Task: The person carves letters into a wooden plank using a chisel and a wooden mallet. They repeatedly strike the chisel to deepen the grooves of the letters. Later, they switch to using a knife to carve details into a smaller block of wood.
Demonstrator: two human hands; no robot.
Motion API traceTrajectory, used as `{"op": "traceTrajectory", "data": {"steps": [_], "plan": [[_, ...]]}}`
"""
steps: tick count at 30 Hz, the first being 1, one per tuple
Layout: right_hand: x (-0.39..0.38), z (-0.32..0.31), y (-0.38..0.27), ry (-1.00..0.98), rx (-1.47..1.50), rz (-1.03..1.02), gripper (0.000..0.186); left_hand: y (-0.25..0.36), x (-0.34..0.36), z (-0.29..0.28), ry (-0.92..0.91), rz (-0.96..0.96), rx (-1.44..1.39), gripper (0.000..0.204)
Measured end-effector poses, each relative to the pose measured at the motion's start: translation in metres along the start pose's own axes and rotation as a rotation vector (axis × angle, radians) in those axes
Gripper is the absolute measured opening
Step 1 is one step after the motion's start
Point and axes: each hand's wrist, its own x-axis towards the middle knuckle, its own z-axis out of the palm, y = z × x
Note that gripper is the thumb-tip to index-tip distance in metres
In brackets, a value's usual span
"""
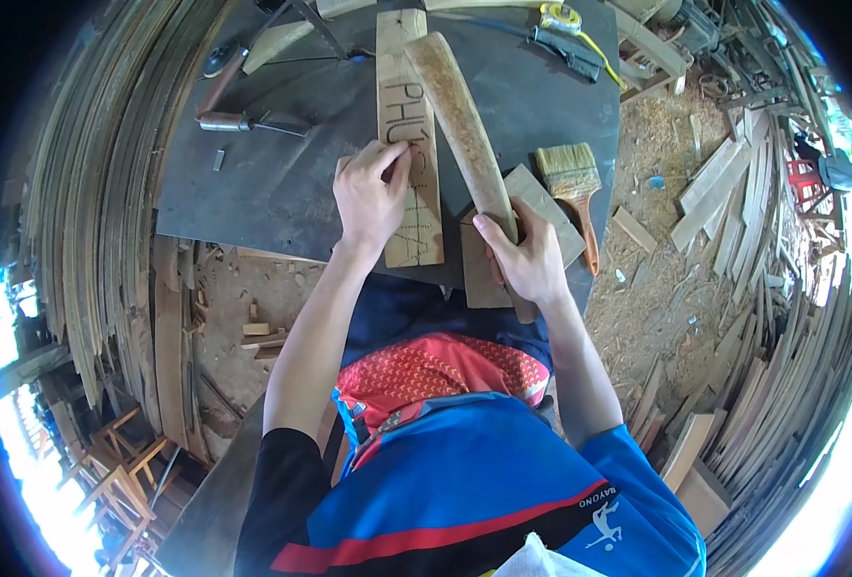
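Pinching with left hand (372, 192) at plank (406, 117), upper centre of frame, probably for control; can't tell on what. Gripping bar (466, 130) low with right hand (534, 258) wrapped round, likely for leverage.

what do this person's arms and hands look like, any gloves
The left hand and right hand are bare: no gloves or watch show. Both forearms are uncovered below a short black fabric sleeve on the left and a short blue fabric sleeve on the right.
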Motion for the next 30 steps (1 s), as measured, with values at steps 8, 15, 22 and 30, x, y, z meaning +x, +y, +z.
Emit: {"op": "traceTrajectory", "data": {"steps": [8, 15, 22, 30], "plan": [[-0.001, 0.001, 0.0, 0.001, 0.016, -0.001, 0.048, 0.0, -0.002, 0.001, 0.016, -0.016, 0.028, 0.006], [-0.001, 0.002, 0.002, -0.004, 0.035, -0.019, 0.047, 0.005, 0.0, -0.003, 0.019, 0.014, 0.082, 0.005], [-0.029, -0.01, 0.0, 0.045, -0.154, -0.197, 0.044, 0.01, -0.002, -0.008, 0.024, 0.099, 0.174, 0.006], [-0.061, -0.031, -0.024, 0.056, -0.496, -0.22, 0.045, 0.002, -0.006, -0.001, 0.017, 0.066, 0.2, 0.006]]}}
